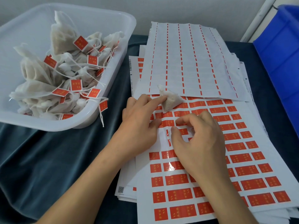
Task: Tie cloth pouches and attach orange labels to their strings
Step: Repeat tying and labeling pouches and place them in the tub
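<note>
A small white cloth pouch [170,100] lies on the sheet of orange labels [242,172], its near side against the index fingertip of my left hand [139,125]. That hand lies flat on the sheet, with its thumb pressing beside an orange label [167,123]. My right hand [200,143] hovers over the same spot with curled fingers, its thumb and index finger close together at the edge of a label. Whether they pinch the label I cannot tell. The pouch's string is not visible.
A clear plastic tub [103,113] at the left holds several tied pouches with orange labels. An emptied label sheet [186,62] lies at the back on the stack of sheets. A blue crate [281,54] stands at the right. Dark cloth [56,159] covers the table.
</note>
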Available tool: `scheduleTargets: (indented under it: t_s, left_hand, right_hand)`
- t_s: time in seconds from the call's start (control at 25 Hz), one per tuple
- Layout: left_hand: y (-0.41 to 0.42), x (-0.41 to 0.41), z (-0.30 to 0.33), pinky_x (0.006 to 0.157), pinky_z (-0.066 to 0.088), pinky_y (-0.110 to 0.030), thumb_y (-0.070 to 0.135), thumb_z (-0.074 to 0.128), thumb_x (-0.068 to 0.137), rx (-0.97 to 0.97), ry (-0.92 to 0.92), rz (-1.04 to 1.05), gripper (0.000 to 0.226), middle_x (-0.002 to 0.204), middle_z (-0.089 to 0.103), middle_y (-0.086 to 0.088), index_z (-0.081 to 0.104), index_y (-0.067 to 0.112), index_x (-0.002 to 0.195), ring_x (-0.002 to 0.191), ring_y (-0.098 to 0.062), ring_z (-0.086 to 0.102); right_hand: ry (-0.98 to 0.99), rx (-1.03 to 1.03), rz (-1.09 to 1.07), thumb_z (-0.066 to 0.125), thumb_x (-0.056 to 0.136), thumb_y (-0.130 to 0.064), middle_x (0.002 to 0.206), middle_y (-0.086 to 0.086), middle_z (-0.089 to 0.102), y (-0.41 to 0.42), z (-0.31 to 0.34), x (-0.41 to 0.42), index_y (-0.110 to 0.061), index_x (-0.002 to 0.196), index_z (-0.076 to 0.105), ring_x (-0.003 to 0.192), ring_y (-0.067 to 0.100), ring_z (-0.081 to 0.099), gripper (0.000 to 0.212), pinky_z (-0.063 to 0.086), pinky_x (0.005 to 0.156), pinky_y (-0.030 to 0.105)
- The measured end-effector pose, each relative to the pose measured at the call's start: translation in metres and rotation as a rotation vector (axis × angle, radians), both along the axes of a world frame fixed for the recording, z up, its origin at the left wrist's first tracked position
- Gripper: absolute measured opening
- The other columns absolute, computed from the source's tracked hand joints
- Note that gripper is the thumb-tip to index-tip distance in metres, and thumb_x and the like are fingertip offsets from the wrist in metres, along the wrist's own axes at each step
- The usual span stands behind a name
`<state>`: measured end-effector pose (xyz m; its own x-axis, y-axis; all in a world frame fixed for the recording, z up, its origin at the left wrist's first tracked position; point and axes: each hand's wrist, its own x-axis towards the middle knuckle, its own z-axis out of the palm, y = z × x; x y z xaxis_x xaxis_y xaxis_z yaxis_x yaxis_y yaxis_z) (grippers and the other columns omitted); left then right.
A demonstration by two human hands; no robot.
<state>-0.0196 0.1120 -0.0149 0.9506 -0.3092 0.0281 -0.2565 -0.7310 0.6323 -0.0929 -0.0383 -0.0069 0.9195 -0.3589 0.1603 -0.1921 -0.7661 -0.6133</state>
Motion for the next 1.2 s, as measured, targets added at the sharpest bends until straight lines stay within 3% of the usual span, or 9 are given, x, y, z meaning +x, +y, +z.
scheduleTargets:
  t_s: [0.16,0.32,0.48,0.72,0.84,0.96,1.04,1.12,1.2]
  left_hand:
    - [-0.001,0.001,-0.002,0.108,0.034,-0.03,0.039,0.064,0.101,0.009,0.003,0.009,0.061,0.122,0.033,0.031,0.035,0.054,0.152,0.115,-0.003,0.028]
    - [0.0,0.001,-0.004,0.107,0.036,-0.03,0.039,0.064,0.101,0.011,-0.019,0.003,0.06,0.121,0.033,0.032,0.035,0.055,0.151,0.114,-0.003,0.029]
    - [0.0,0.001,-0.005,0.106,0.035,-0.029,0.035,0.064,0.101,0.017,-0.026,0.004,0.06,0.123,0.034,0.032,0.035,0.055,0.15,0.116,-0.003,0.029]
    - [0.001,0.001,-0.004,0.108,0.035,-0.03,0.037,0.063,0.102,0.016,-0.021,0.001,0.06,0.126,0.034,0.031,0.034,0.054,0.152,0.117,-0.003,0.028]
    - [0.003,0.0,-0.001,0.113,0.035,-0.034,0.039,0.062,0.102,0.02,-0.003,-0.016,0.06,0.13,0.037,0.03,0.033,0.055,0.152,0.119,-0.002,0.026]
    - [0.004,0.001,0.004,0.12,0.032,-0.04,0.044,0.063,0.1,0.024,0.043,-0.036,0.062,0.142,0.036,0.028,0.032,0.056,0.152,0.128,0.0,0.024]
    - [0.002,0.001,0.008,0.123,0.031,-0.043,0.044,0.065,0.099,0.043,0.063,-0.035,0.065,0.149,0.035,0.028,0.031,0.057,0.152,0.136,-0.001,0.024]
    - [0.002,0.0,0.011,0.12,0.035,-0.045,0.043,0.067,0.099,0.023,0.083,-0.021,0.068,0.151,0.038,0.029,0.028,0.062,0.151,0.14,-0.003,0.03]
    - [-0.001,0.002,0.019,0.103,0.054,-0.035,0.044,0.062,0.101,-0.101,0.108,0.025,0.063,0.139,0.049,0.033,0.027,0.068,0.148,0.129,0.0,0.049]
  right_hand:
    - [-0.031,0.036,0.018,0.07,0.09,-0.045,0.101,-0.017,0.053,-0.003,0.001,-0.002,-0.036,0.102,0.066,0.094,0.01,0.055,0.016,0.05,0.082,0.025]
    - [-0.076,0.008,0.017,0.059,0.093,-0.054,0.096,-0.016,0.05,0.0,0.002,-0.003,-0.036,0.094,0.06,0.088,0.009,0.051,0.018,0.046,0.075,0.022]
    - [-0.037,-0.11,0.01,0.073,0.084,-0.054,0.096,-0.017,0.045,0.002,0.001,-0.002,-0.034,0.088,0.063,0.089,0.008,0.045,0.022,0.03,0.072,0.016]
    - [-0.018,-0.125,0.029,0.073,0.087,-0.043,0.096,-0.015,0.053,0.0,0.004,-0.002,-0.035,0.079,0.056,0.092,0.01,0.048,0.021,0.041,0.079,0.025]
    - [0.023,-0.008,0.035,0.072,0.09,-0.04,0.089,-0.021,0.056,-0.009,0.01,-0.002,-0.034,0.077,0.058,0.084,0.006,0.056,0.02,0.045,0.073,0.014]
    - [0.075,0.178,-0.014,0.067,0.093,-0.046,0.075,-0.025,0.064,-0.036,0.024,0.0,-0.036,0.08,0.062,0.078,-0.007,0.065,0.016,0.039,0.051,0.002]
    - [0.031,0.317,-0.031,0.062,0.095,-0.048,0.076,-0.024,0.069,-0.058,0.04,0.005,-0.034,0.086,0.064,0.072,-0.009,0.067,0.017,0.044,0.052,0.006]
    - [-0.092,0.42,-0.028,0.059,0.099,-0.046,0.074,-0.016,0.072,-0.074,0.055,0.014,-0.034,0.093,0.063,0.059,0.002,0.069,0.014,0.05,0.052,0.017]
    - [-0.186,0.466,-0.002,0.057,0.101,-0.045,0.072,-0.009,0.073,-0.081,0.066,0.028,-0.038,0.101,0.06,0.051,0.009,0.067,0.008,0.053,0.051,0.022]
